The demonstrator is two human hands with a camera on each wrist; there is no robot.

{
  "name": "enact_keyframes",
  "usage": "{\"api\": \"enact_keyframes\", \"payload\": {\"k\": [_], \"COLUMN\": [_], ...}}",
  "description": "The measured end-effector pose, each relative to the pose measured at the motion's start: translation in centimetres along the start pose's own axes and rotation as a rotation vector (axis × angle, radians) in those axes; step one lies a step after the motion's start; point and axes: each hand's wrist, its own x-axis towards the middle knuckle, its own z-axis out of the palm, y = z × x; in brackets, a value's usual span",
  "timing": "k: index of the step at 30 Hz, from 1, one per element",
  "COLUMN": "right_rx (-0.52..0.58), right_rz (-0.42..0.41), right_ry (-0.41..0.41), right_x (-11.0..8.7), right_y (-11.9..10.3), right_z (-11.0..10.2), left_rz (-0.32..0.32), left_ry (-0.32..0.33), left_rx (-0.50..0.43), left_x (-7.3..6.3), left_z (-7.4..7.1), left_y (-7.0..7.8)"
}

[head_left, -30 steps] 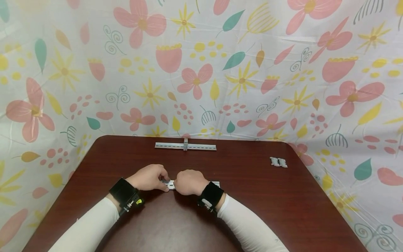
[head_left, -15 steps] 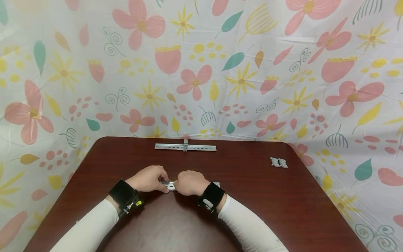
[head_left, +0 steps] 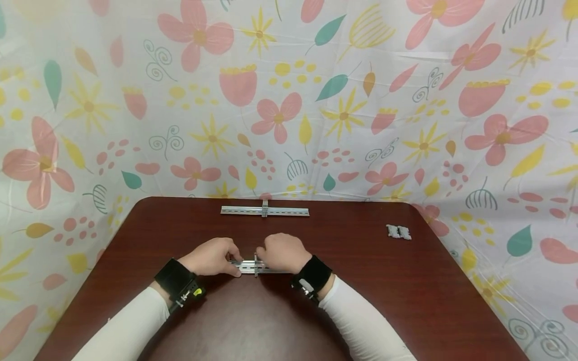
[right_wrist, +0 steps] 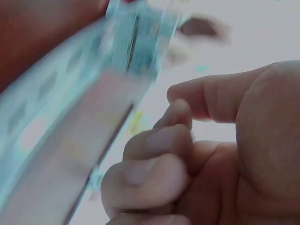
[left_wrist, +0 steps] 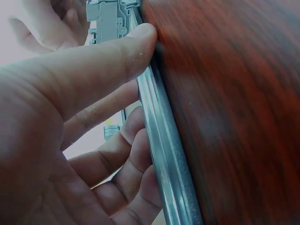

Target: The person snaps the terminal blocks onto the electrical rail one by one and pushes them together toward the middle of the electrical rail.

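My left hand (head_left: pixel 214 256) grips the left end of a slotted metal DIN rail (head_left: pixel 246 268), thumb on one edge and fingers on the other. A thin grey terminal block (head_left: pixel 256 265) stands across the rail, to the right of that hand. In the left wrist view the terminal block (left_wrist: pixel 105 21) sits on the rail just beyond my thumb. My right hand (head_left: pixel 284 252) is over the rail's right part, beside the block. In the right wrist view its curled fingers (right_wrist: pixel 145 176) hold nothing and are apart from the blurred block (right_wrist: pixel 140 44).
Near the table's back edge lies another DIN rail (head_left: pixel 289 212) with grey terminal blocks (head_left: pixel 265 208) at its middle. Two grey pieces (head_left: pixel 398 232) lie side by side at the right. Beyond the brown table (head_left: pixel 433 301) hangs a flowered cloth (head_left: pixel 289 100).
The right hand has moved right and slightly up, off the terminal block, which now shows on the rail. My left hand keeps its grip on the rail.
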Motion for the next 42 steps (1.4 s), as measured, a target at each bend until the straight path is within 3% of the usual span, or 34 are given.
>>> {"api": "enact_keyframes", "payload": {"k": [9, 20, 31, 42], "right_rx": [-0.003, 0.024, 0.096, 0.035], "right_rz": [0.183, 0.295, 0.336, 0.462], "right_ry": [0.145, 0.233, 0.336, 0.363], "right_x": [0.2, -0.8, -1.7, -3.6], "right_y": [6.5, 13.1, 18.9, 25.1], "right_z": [-2.2, -3.1, -4.7, -5.2], "left_rz": [-0.011, -0.023, -0.015, -0.015], "left_ry": [-0.001, -0.001, 0.008, 0.007], "left_rx": [0.004, 0.007, 0.016, 0.028], "left_x": [-0.1, 0.0, -0.1, -0.1], "left_z": [-0.1, 0.1, 0.0, 0.1], "left_y": [0.2, 0.0, 0.0, 0.1]}}
